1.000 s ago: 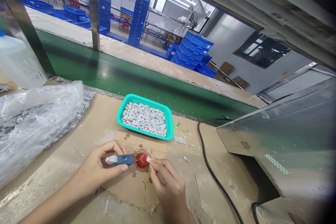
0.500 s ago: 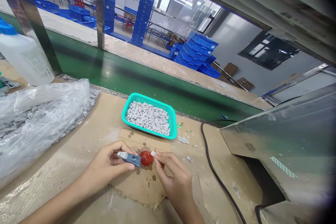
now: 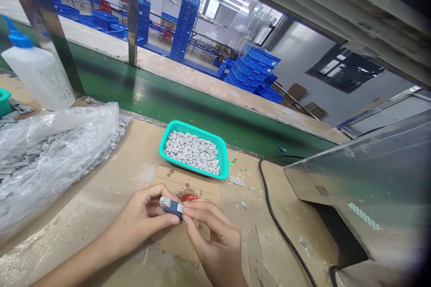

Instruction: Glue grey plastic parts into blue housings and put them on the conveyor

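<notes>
Fingers point(image 3: 165, 221) of the left hand point(image 3: 138, 217) gripped a dark blue-grey part point(image 3: 172, 208), its long axis running sideways and dipping toward the right hand point(image 3: 217, 237). That hand pinched a small pale piece point(image 3: 179, 208) at the part's right end, above the counter point(image 3: 134, 152), nearer the wearer than a red mound point(image 3: 190, 197); whether they were joined was hard to tell.

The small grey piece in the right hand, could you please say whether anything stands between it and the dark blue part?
Nothing visible does: the right hand holds the small grey piece right at the dark blue part in the left hand. The red mass lies beyond them, not between.
</notes>
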The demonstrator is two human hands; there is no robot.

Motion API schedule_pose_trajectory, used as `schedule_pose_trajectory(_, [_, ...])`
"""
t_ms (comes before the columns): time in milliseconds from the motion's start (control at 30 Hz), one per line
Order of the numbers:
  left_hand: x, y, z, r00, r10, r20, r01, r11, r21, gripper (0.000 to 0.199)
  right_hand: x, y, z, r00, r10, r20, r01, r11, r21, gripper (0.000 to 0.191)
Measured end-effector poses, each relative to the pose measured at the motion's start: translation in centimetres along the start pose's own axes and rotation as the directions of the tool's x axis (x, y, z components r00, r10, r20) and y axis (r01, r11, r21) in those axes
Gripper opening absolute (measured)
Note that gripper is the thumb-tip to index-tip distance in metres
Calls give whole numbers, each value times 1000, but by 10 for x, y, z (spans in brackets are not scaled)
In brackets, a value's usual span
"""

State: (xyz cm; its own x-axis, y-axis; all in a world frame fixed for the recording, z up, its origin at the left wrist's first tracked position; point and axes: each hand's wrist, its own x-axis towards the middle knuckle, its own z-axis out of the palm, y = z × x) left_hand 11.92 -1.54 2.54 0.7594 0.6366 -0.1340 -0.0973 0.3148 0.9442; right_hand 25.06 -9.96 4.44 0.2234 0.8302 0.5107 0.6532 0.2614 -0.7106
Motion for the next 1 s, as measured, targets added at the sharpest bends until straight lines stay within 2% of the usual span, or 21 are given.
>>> schedule_pose_trajectory(167, [0, 1, -1, 997, 36, -61, -39, 999, -35, 13, -1, -8, 2, 997, -36, 69, 38, 999, -22, 21])
schedule_pose_trajectory(300, [-2, 3, 0, 993, 77, -84, -84, 993, -87, 14, -9, -14, 11, 993, -117, -28, 115, 991, -72, 27])
schedule_pose_trajectory(367, [-3, 3, 4, 993, 45, -110, -67, 977, -200, 14, -12, -17, 16, 985, -167, -39, 160, 978, -133, 33])
schedule_pose_trajectory(467, [-4, 0, 12, 995, -29, -98, -13, 915, -404, 29, -12, -19, 19, 984, -174, 37, 178, 965, -191, 36])
schedule_pose_trajectory(533, [-3, -3, 13, 994, -5, -107, -45, 889, -455, 37, -11, -16, 15, 988, -141, 63, 150, 971, -184, 38])
schedule_pose_trajectory(600, [0, -3, 11, 993, 34, -117, -85, 881, -465, 40, -12, -11, 7, 995, -99, 23, 102, 980, -169, 37])
schedule_pose_trajectory(767, [3, 2, 4, 999, 34, 4, -25, 827, -561, 29, -30, 3, -15, 993, 37, -109, -55, 984, -167, 29])
schedule_pose_trajectory(867, [3, 2, 3, 996, 79, 38, -42, 811, -583, 21, -44, 6, -18, 987, 54, -154, -79, 983, -163, 26])
schedule_pose_trajectory(1000, [4, 2, 1, 994, 108, 30, -71, 814, -577, 21, -51, 8, -17, 983, 52, -178, -80, 985, -153, 24])
